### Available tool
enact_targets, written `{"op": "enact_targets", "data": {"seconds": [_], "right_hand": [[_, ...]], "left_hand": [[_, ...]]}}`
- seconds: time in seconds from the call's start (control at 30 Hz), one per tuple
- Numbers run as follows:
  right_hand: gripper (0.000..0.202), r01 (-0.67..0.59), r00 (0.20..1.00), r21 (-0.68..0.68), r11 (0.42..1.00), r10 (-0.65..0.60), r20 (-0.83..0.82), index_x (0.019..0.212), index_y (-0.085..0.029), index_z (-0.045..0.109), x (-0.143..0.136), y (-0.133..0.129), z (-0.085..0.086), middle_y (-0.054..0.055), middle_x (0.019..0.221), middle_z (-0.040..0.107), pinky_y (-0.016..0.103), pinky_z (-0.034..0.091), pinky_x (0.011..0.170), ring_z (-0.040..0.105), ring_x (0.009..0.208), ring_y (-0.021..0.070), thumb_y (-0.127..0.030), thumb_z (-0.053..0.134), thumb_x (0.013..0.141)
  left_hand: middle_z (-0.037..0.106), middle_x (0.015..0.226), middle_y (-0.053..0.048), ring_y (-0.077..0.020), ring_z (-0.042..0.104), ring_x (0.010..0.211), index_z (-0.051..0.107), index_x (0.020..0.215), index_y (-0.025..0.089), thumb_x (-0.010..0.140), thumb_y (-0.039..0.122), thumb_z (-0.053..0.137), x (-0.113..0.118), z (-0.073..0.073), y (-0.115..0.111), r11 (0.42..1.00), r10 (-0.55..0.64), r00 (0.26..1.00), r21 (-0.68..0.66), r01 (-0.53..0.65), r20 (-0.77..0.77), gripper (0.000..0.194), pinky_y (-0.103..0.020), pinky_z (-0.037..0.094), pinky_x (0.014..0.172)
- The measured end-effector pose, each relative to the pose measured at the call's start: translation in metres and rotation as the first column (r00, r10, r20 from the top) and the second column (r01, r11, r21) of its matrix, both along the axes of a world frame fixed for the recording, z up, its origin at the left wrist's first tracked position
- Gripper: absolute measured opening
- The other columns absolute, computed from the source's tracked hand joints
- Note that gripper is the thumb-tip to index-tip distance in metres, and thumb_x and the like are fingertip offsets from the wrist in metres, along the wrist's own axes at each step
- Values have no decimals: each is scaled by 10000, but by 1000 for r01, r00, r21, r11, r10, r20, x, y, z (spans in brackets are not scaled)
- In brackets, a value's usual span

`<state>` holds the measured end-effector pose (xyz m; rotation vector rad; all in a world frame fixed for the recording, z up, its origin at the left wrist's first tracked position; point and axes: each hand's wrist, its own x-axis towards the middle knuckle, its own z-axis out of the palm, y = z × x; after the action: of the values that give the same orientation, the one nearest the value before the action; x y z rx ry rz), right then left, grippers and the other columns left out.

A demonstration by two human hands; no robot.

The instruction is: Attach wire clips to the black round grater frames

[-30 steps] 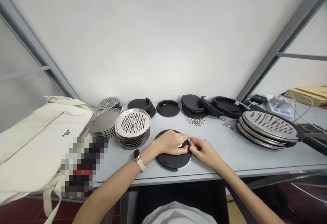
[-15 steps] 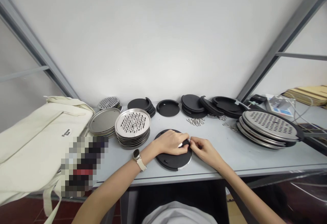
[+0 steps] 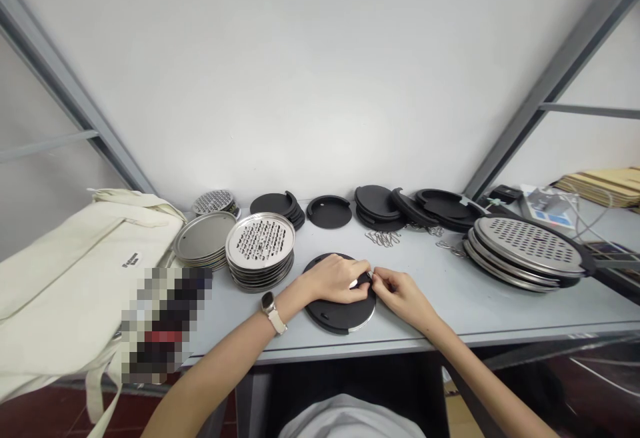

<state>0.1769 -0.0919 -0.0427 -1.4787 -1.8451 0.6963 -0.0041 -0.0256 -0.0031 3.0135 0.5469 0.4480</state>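
Note:
A round black plastic disc [image 3: 333, 315] with small slots and a bright metal rim along its lower right lies near the table's front edge. On top of it rests my left hand [image 3: 333, 278], fingers curled and closed at the disc's right edge, a watch on the wrist. My right hand [image 3: 400, 297] meets it there from the right, thumb and finger pinched together. Whatever small part lies between the fingertips is mostly hidden. Left of the disc stands a stack of metal grater plates [image 3: 261, 241].
Plain metal discs [image 3: 203, 237] and a cream bag [image 3: 85, 271] are at left. Along the wall sit black discs [image 3: 273, 205], a black round holder [image 3: 329, 213] and further black parts [image 3: 377, 200]. Wire clips [image 3: 384, 238] lie before them. Handled graters [image 3: 530, 245] are stacked right.
Almost nothing differs. Both hands stay at the disc's right edge, and the view has shifted very slightly.

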Motion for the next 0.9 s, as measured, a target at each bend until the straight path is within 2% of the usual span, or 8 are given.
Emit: {"op": "enact_targets", "data": {"seconds": [0.2, 0.43, 0.63, 0.77, 0.9], "right_hand": [[281, 7, 1000, 29, 1000, -7, -13, 616, -208, 297, 0, -1, 0, -53, 567, 288, 226, 259, 512, 316, 542, 103, -288, 392, 868], [307, 98, 995, 89, 991, -94, -43, 623, -211, 283, 1, 0, 1, -53, 571, 279, 230, 262, 518, 312, 541, 104, -311, 373, 898], [318, 79, 997, 90, 993, -76, -32, 652, -210, 312, -2, 1, 0, -59, 577, 303, 233, 272, 526, 320, 543, 104, -343, 379, 932], [316, 71, 997, 91, 993, -68, -36, 666, -211, 327, -2, 1, -1, -61, 582, 310, 232, 279, 530, 318, 545, 105, -357, 388, 940], [310, 63, 998, 97, 993, -61, -17, 673, -213, 337, -2, 1, 0, -64, 568, 325, 229, 280, 524, 330, 528, 105, -355, 389, 943]], "left_hand": [[663, 809, -27, -172, 626, 660, 518, 951, 182, 857, 273, 476, 0, -2, 1, 1000, -1, 1000, 5, 1, 9, 137, -266, 388, 551], [669, 848, -13, -172, 634, 689, 517, 971, 184, 865, 225, 450, -1, -2, 3, 999, -12, 1000, 36, 12, 5, 132, -271, 393, 562], [654, 867, -15, -187, 630, 691, 495, 958, 181, 853, 302, 470, 0, -1, 1, 993, 103, 994, 59, -106, 47, 162, -277, 410, 568], [655, 880, -25, -189, 633, 706, 495, 951, 184, 857, 325, 463, 0, 0, -1, 991, 129, 991, 37, -131, 44, 172, -276, 430, 596], [660, 930, -28, -198, 642, 723, 478, 1035, 181, 858, 331, 468, 1, 1, -1, 989, 149, 988, 9, -149, 36, 232, -289, 448, 621]]}}
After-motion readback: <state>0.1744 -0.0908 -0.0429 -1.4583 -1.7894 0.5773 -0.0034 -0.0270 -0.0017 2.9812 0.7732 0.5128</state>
